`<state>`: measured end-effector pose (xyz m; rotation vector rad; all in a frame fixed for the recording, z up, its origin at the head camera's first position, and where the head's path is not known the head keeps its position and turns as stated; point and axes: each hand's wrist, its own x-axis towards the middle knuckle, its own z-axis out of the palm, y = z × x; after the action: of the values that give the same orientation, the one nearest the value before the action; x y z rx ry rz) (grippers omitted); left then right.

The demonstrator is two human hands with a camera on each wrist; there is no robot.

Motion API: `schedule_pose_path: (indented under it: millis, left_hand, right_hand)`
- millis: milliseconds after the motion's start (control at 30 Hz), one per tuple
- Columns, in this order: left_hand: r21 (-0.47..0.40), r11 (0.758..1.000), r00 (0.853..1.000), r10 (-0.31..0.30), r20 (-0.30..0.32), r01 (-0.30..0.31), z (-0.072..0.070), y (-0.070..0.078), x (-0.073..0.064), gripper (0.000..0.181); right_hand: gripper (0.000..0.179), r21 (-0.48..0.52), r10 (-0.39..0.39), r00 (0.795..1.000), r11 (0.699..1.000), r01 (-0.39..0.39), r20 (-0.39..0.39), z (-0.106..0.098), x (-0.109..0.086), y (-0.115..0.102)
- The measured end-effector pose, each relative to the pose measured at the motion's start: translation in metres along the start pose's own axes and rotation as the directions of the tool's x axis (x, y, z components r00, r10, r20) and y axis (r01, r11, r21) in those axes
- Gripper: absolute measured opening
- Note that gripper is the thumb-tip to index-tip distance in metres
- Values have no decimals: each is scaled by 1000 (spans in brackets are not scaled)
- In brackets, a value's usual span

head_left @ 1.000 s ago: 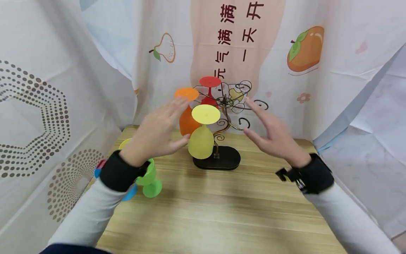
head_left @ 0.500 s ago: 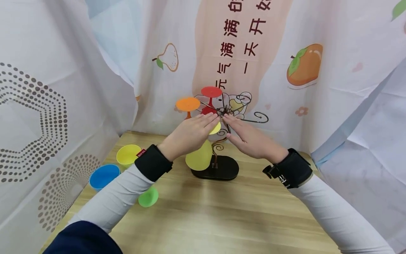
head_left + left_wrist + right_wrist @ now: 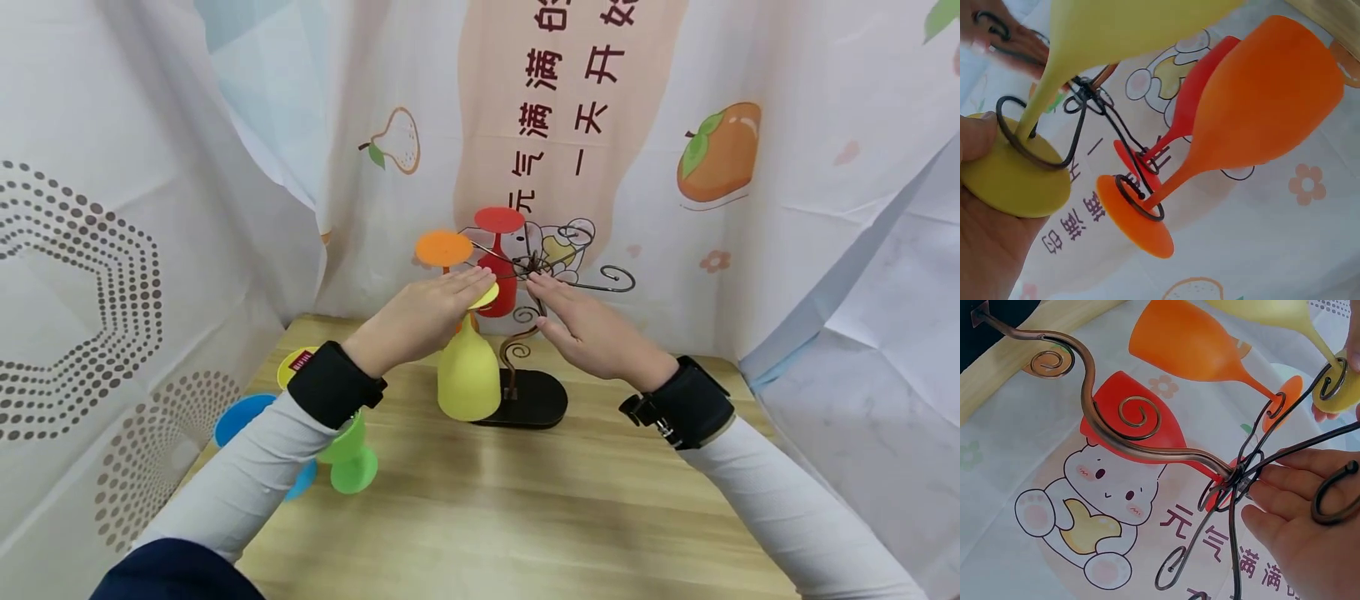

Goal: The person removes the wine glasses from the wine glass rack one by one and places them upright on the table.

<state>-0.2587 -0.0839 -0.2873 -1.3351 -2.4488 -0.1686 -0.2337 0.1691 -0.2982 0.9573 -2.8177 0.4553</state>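
Note:
A metal goblet rack with a black base point(image 3: 536, 398) and curled wire arms stands on the wooden table. An orange goblet point(image 3: 1266, 94) and a red goblet point(image 3: 1135, 419) hang upside down from its arms. My left hand point(image 3: 416, 321) pinches the round foot of an upside-down yellow goblet point(image 3: 468, 379). Its fingers lie over the foot, with the thumb on the stem side. In the left wrist view a wire loop point(image 3: 1041, 159) surrounds the yellow stem. My right hand point(image 3: 600, 333) has its fingers stretched out at the rack's centre, where the wires meet, apparently touching them.
At the table's left, partly behind my left forearm, are a yellow cup point(image 3: 287, 367), a blue cup point(image 3: 242, 417) and a green goblet point(image 3: 354, 471). A printed white curtain point(image 3: 675, 275) hangs close behind the rack and along both sides.
Both hands have come inward to the rack, the left to the yellow goblet's foot and the right to the centre. Since half a second ago, the left hand and that foot have shifted left.

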Motion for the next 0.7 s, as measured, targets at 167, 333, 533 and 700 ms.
schedule_pose_path:
  millis: [167,333,533,700]
  left_hand:
    - [-74,997,999,-34,16,35,-4,-8,14,50]
    - [-24,999,999,-22,31,23,-5,-9,35,47]
    - [3,998,997,67,-41,-67,-4,10,41,55]
    - [26,987,972,158,-176,-156,-1,34,17,49]
  right_hand:
    - [53,0,7,1000,1000,-7,-4,2,-3,0]
    - [53,10,3,1000,1000,-3,-17,3,-4,1]
    - [51,21,-11,999,1000,12,-31,3,-2,0]
    - [51,23,-24,998,999,26,-56,4,-3,1]
